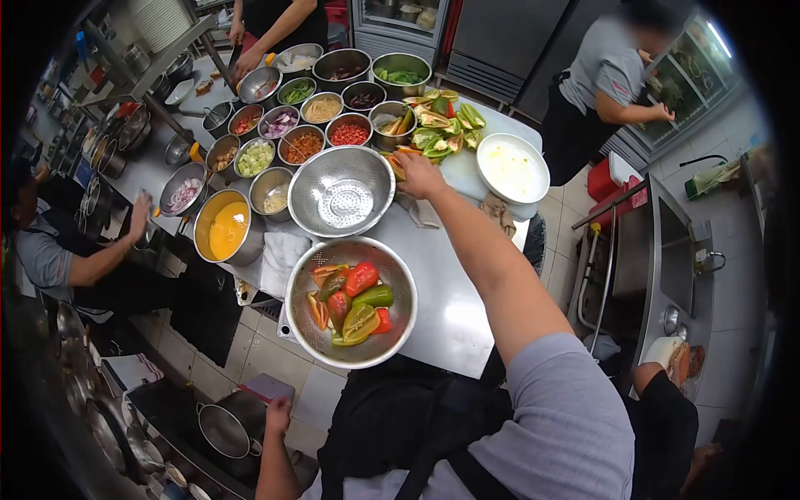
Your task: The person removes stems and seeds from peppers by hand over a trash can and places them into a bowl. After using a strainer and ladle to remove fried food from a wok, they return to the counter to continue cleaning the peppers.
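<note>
My right hand [421,177] reaches over the table, its fingers closed on an orange pepper piece [398,164] beside the rim of an empty perforated steel bowl [342,191]. Nearer me, a colander [400,323] holds red, green and orange pepper pieces [360,322]. A pile of cut green peppers [443,125] lies beyond my right hand on a white board [467,172]. Low on the left, away from the table, is my left hand [277,417] with curled fingers; whatever it may hold cannot be made out.
Bowls of chopped vegetables crowd the table's far left, with a pot of yellow liquid [227,229] and a white towel [284,262]. A white bowl [513,168] stands right. Co-workers [68,250] are around the table. A pan [225,431] sits lower left; a sink counter [679,258] stands right.
</note>
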### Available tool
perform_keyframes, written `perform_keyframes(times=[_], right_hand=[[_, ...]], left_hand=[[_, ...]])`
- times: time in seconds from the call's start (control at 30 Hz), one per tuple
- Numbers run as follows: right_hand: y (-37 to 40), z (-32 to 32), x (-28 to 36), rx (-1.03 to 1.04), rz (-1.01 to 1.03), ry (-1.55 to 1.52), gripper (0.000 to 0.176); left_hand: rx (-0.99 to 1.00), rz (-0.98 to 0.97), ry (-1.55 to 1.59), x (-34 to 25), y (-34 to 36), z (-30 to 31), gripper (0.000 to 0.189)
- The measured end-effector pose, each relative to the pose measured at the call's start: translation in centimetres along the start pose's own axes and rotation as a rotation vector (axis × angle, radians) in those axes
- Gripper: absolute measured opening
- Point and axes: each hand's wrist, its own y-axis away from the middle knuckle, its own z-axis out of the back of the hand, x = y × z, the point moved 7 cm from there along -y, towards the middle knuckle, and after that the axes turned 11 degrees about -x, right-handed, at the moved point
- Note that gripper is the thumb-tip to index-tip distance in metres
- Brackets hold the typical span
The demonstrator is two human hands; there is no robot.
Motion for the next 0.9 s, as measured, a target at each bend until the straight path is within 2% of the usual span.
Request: perform_keyframes(times=[0.03, 0.07, 0.1, 0.13, 0.17, 0.2, 0.23, 0.33, 0.47, 0.57, 0.67, 0.83, 0.9], right_hand=[[-0.8, -0.9, 0.0, 0.037, -0.046, 0.060, 0.082], [-1.3, -1.8, 0.0, 0.015, -0.032, 0.092, 0.069], [-1.2, -2.6, 0.2, 0.023, -0.038, 0.094, 0.069], [-1.0, -3.2, 0.5, 0.037, -0.020, 0.150, 0.062], [-0.8, -3.7, 0.8, 0.050, -0.001, 0.205, 0.055], [-0.8, -5.0, -0.1, -0.070, 0.040, 0.221, 0.046], [-0.3, -5.0, -0.1, -0.064, 0.036, 0.222, 0.046], [2.7, -3.9, 0.8, -0.026, 0.088, 0.205, 0.046], [7.1, -2.8, 0.5, 0.083, 0.145, 0.208, 0.049], [10.7, -1.5, 1.6, 0.176, 0.253, 0.248, 0.049], [14.6, -0.7, 1.6, 0.141, 0.311, 0.264, 0.051], [19.9, 2.5, 2.0, 0.118, 0.263, 0.271, 0.058], [21.7, 4.9, 2.0, -0.013, 0.120, 0.196, 0.061]], left_hand=[[-0.025, -0.084, 0.004, -2.6, -1.9, -0.1, 0.021], [0.007, -0.016, 0.133, -7.9, -0.9, -0.1, 0.026], [0.041, 0.050, 0.262, -15.1, 1.4, -0.1, 0.031], [0.080, 0.034, 0.319, -19.3, 1.9, -0.5, 0.035], [0.119, 0.018, 0.376, -22.4, 2.0, -1.0, 0.041], [0.174, -0.029, 0.421, -24.8, 1.9, -1.7, 0.044], [0.228, -0.075, 0.467, -26.9, 1.8, -2.3, 0.048], [0.217, -0.061, 0.599, -31.8, 1.3, -3.5, 0.050], [0.246, 0.034, 0.634, -33.6, 0.1, -5.0, 0.049], [0.237, 0.047, 0.705, -33.9, -0.3, -4.8, 0.040], [0.252, 0.036, 0.729, -34.3, -0.3, -4.4, 0.035], [0.210, -0.021, 0.702, -35.9, -0.1, -4.6, 0.035], [0.214, -0.053, 0.652, -36.7, -0.4, -4.5, 0.038]])
